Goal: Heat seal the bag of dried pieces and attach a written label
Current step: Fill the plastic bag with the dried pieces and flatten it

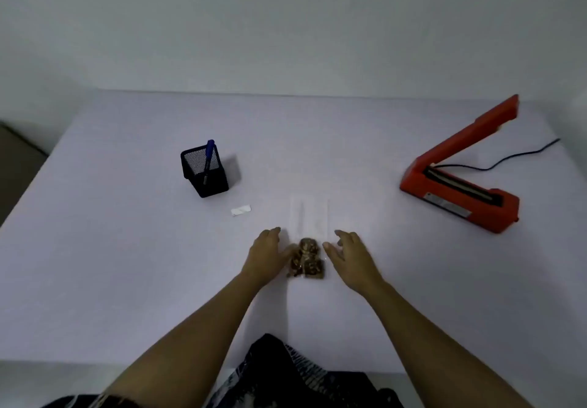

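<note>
table: hands seemingly flank bag.

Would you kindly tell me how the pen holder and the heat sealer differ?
The pen holder is black mesh and upright, left of the bag; the heat sealer is red, solid and long, to its right. The holder carries a blue pen; the sealer's arm is raised, nothing in it. Both rest on the table.

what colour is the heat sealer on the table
The heat sealer is orange-red with a dark sealing strip, its arm raised; seen in the head view, the only one.
</note>
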`<state>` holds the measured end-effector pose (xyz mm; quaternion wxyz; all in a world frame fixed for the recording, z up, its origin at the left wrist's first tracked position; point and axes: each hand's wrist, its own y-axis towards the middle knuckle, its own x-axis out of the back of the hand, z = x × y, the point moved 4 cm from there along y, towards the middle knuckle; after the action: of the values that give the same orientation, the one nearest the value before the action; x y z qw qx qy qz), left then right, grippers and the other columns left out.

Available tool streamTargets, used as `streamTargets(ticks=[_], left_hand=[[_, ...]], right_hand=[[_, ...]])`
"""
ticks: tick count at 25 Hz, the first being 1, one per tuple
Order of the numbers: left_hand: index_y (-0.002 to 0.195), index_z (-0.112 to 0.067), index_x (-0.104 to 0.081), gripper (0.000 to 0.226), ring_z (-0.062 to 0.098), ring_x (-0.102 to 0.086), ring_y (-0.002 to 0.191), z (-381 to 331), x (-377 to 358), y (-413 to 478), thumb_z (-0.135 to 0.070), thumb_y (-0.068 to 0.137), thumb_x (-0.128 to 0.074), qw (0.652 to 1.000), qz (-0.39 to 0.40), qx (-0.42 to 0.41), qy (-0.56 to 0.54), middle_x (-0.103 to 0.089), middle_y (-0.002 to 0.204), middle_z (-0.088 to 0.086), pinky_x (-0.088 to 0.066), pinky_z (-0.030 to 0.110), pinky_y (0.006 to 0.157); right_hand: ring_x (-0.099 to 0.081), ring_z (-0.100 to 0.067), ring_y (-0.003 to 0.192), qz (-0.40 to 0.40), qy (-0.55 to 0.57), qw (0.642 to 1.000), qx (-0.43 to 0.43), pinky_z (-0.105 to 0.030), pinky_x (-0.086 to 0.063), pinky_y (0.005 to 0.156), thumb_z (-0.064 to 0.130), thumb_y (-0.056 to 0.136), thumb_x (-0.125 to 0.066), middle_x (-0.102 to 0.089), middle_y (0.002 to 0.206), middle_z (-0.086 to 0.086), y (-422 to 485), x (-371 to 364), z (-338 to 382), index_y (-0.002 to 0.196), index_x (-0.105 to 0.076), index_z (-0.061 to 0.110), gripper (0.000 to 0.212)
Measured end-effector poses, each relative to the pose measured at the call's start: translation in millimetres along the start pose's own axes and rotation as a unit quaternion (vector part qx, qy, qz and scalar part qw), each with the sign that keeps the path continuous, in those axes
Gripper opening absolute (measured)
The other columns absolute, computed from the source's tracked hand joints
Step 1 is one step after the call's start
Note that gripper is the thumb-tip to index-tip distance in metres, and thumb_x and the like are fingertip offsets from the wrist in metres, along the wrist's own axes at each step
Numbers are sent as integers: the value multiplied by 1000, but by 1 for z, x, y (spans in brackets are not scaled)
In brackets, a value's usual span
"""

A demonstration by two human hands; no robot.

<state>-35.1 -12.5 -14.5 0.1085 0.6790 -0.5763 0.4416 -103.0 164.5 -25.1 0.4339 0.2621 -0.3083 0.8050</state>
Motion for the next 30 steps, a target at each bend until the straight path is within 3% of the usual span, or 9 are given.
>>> streamTargets(ticks=[3,7,11,15,19,23,26,30], left_hand=[[113,-17,-48,37,20,-52,90,-2,-10,-2,-28,83,-68,994,6,46,-96,-55,98,9,-44,32,82],[134,-7,-42,65,18,-53,91,3,-16,-2,-18,78,-74,975,27,97,-197,-54,97,3,-46,24,76],[122,-12,-57,49,11,-58,81,2,-2,-4,-14,77,-75,964,42,65,-253,-59,92,0,-47,12,66],[96,-16,-68,19,15,-64,82,-15,36,-11,-14,78,-74,959,16,-24,-282,-69,91,5,-51,17,69],[90,-17,-69,13,12,-67,85,-41,66,-20,-12,79,-73,946,-3,-88,-312,-71,88,1,-55,24,77],[80,-23,-68,14,2,-64,78,-61,86,-33,-9,81,-70,942,-62,-161,-287,-69,82,-5,-50,13,69],[80,-16,-71,10,4,-64,78,-65,96,-37,-6,81,-68,935,-105,-185,-284,-70,83,0,-47,11,69],[94,-19,-72,17,13,-68,87,-60,96,-37,-10,80,-69,927,-78,-152,-335,-74,89,1,-52,29,84]], right_hand=[[-53,-16,97,37,125,988,-81,-25,-42,81,30,89,-58,-54,112,-6,3,-14,-1,137,-35,8,57],[-54,-15,93,41,208,970,-123,-25,-45,78,13,83,-67,-54,104,-5,3,-25,1,135,-38,9,59],[-57,-16,93,37,275,956,-97,-15,-48,67,10,83,-66,-56,104,-2,-2,-13,17,123,-51,17,43],[-61,-13,90,-4,297,955,-4,-14,-51,62,8,80,-69,-63,94,4,-10,25,48,97,-59,28,27],[-63,-4,88,-55,311,948,48,-12,-50,68,3,78,-70,-66,93,-1,-20,52,69,95,-61,16,23],[-62,-7,91,-89,300,945,99,-15,-52,73,2,78,-69,-65,92,-3,-28,72,86,91,-61,14,20],[-64,-7,91,-73,304,943,114,-16,-53,71,11,80,-69,-67,96,0,-34,80,97,97,-61,19,20],[-67,-12,79,-120,319,934,109,-26,-58,69,13,82,-67,-70,78,5,-37,88,104,90,-67,22,12]])
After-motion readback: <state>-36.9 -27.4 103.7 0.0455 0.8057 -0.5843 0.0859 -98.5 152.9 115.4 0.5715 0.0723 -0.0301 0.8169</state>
